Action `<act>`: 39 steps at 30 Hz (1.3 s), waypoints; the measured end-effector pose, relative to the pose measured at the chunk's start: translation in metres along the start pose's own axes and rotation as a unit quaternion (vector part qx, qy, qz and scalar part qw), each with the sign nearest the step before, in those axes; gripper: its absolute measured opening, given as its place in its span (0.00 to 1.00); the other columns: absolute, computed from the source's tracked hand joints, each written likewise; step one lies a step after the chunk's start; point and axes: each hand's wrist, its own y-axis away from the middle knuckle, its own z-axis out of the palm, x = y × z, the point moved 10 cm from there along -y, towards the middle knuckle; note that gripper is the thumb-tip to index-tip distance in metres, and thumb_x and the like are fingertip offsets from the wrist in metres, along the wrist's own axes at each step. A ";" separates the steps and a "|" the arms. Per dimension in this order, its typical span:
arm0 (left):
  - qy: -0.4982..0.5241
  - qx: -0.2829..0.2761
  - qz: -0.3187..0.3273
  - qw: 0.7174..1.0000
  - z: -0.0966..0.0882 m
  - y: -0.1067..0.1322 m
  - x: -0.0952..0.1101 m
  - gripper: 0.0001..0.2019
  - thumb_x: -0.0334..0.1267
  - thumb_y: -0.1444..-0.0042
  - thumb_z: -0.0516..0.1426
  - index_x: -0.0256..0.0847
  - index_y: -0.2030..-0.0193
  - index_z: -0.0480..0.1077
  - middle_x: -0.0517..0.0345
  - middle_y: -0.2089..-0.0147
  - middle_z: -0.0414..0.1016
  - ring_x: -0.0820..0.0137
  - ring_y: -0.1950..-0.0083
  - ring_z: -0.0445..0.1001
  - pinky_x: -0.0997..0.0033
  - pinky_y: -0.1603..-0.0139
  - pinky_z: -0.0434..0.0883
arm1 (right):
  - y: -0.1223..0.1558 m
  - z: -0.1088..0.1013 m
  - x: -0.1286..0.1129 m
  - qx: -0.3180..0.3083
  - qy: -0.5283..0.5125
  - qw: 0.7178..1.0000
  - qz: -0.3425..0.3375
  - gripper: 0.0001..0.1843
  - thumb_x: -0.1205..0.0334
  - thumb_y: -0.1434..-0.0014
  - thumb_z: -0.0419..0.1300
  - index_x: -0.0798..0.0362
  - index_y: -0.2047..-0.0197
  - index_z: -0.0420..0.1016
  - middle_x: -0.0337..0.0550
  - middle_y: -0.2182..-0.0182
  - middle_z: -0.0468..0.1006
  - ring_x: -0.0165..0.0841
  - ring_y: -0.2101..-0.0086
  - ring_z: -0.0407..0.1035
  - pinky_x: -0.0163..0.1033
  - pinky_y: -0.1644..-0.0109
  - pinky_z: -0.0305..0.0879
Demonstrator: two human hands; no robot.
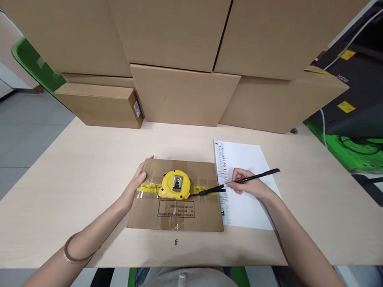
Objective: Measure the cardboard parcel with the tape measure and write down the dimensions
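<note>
A flat cardboard box [145,216] with clear tape and a yellow printed strip lies before me on the table. My left hand [135,187] grips its left edge, thumb on top and the other fingers mostly hidden behind it. On the box rests a yellow tape measure [168,187], metal clip up, its black wrist strap [208,190] trailing right. Pinched in my right hand [247,183] is a black pen [263,174]. The pen's tip is over the printed left part of a white paper sheet [242,157], on which that hand rests.
Large cardboard boxes [184,96] stand stacked along the back of the table [98,149]. A smaller long carton [110,107] sits at the back left. To the right is a dark machine [364,92] with yellow labels, cables and a green surface below it.
</note>
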 end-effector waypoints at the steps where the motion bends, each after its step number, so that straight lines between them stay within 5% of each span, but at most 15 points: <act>1: -0.004 0.001 0.002 1.000 0.000 0.000 0.000 0.34 0.58 0.36 0.56 0.54 0.26 0.57 0.55 0.28 0.65 0.47 0.26 0.60 0.50 0.27 0.59 | 0.000 0.000 0.000 0.002 -0.004 1.000 0.000 0.22 0.47 0.51 0.71 0.49 0.75 0.63 0.33 0.84 0.68 0.28 0.81 0.62 0.36 0.75 0.56; 6: -0.019 0.006 0.001 1.000 -0.003 -0.001 -0.001 0.36 0.59 0.37 0.56 0.52 0.26 0.57 0.53 0.30 0.68 0.47 0.26 0.60 0.49 0.26 0.58 | 0.002 0.002 0.002 0.001 -0.011 1.000 0.006 0.18 0.52 0.51 0.70 0.49 0.77 0.64 0.32 0.85 0.66 0.27 0.81 0.59 0.35 0.75 0.54; 14: -0.010 0.004 0.008 1.000 0.001 0.000 0.005 0.33 0.59 0.38 0.57 0.51 0.30 0.62 0.56 0.24 0.60 0.45 0.23 0.54 0.51 0.27 0.59 | -0.002 0.002 0.009 0.002 -0.003 1.000 0.001 0.18 0.63 0.55 0.68 0.49 0.80 0.59 0.29 0.85 0.62 0.25 0.81 0.55 0.34 0.77 0.47; 22: -0.011 0.005 0.010 1.000 -0.001 -0.001 0.004 0.34 0.59 0.39 0.58 0.52 0.28 0.61 0.56 0.24 0.60 0.46 0.23 0.54 0.49 0.25 0.55 | -0.001 0.006 0.011 -0.021 -0.009 1.000 0.005 0.17 0.54 0.50 0.69 0.49 0.77 0.64 0.33 0.84 0.68 0.28 0.81 0.61 0.36 0.75 0.55; 39: -0.010 0.003 -0.004 1.000 0.004 0.001 0.007 0.33 0.60 0.40 0.58 0.50 0.31 0.63 0.54 0.25 0.61 0.44 0.27 0.60 0.48 0.28 0.60 | -0.001 0.007 0.010 -0.021 -0.007 1.000 0.014 0.16 0.59 0.50 0.67 0.49 0.78 0.62 0.30 0.84 0.66 0.26 0.81 0.58 0.34 0.75 0.54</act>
